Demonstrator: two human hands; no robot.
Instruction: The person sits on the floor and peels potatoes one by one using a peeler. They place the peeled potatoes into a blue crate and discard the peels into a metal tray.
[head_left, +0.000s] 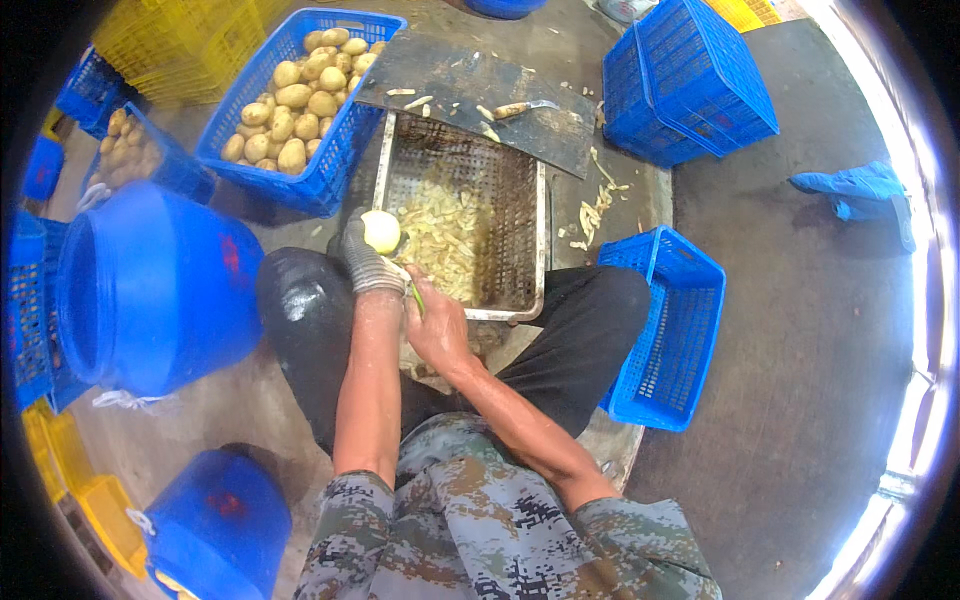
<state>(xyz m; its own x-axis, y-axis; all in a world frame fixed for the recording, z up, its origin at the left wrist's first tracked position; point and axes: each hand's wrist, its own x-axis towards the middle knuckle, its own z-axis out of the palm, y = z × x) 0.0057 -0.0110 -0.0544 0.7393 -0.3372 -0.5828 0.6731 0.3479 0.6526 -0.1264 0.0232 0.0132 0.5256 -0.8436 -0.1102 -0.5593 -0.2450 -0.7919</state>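
Note:
My left hand (364, 255), in a grey glove, holds a pale, peeled potato-like piece of produce (382, 231) over the near left edge of a crate. Bare and just to the right, my right hand (435, 319) is closed around a green-handled tool (417, 297), probably a peeler; its working end is partly hidden by the hands. Pale peelings (442, 240) lie in the dirty white-rimmed crate (541, 247) between my knees. Across its far end rests a dark board (465, 75), bearing a wooden-handled knife (514, 110) and scraps.
A blue crate (300, 184) of unpeeled produce (294, 95) stands at the upper left, near a large blue barrel (180, 285). Another barrel (225, 510) is at lower left. Right of my knee sits a blue basket (675, 360); stacked blue crates (690, 82) stand beyond. Blue gloves (862, 191) lie far right.

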